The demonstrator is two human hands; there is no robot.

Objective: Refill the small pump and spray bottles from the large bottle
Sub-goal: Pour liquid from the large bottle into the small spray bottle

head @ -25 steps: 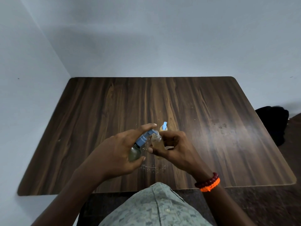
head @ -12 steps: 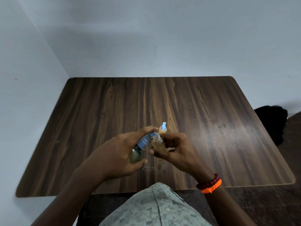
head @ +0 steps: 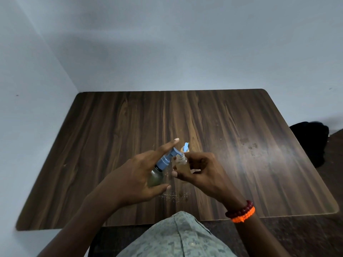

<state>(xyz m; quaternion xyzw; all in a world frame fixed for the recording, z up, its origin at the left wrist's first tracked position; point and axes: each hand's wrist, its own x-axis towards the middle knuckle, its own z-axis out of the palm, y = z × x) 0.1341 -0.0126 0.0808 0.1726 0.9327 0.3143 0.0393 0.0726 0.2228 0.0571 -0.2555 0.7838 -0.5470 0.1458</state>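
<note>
My left hand [head: 137,175] grips the large bottle [head: 156,176], a greenish clear bottle with a blue pump head [head: 168,157], tilted toward the right. Its index finger is lifted off the pump top. The pump spout sits right at the open neck of a small bottle [head: 182,164] holding amber liquid, which my right hand [head: 202,170] holds upright. Just behind the two stands another small bottle with a blue cap [head: 185,147] on the table [head: 241,127], mostly hidden.
The dark wooden table fills a corner between two pale walls. A patch of droplets [head: 173,196] lies on the wood near the front edge. A black object [head: 311,143] sits on the floor past the table's right side.
My left index finger, which was pressing down on the blue pump head, has lifted off it, and the pump head has risen. Both bottles stay in the same place.
</note>
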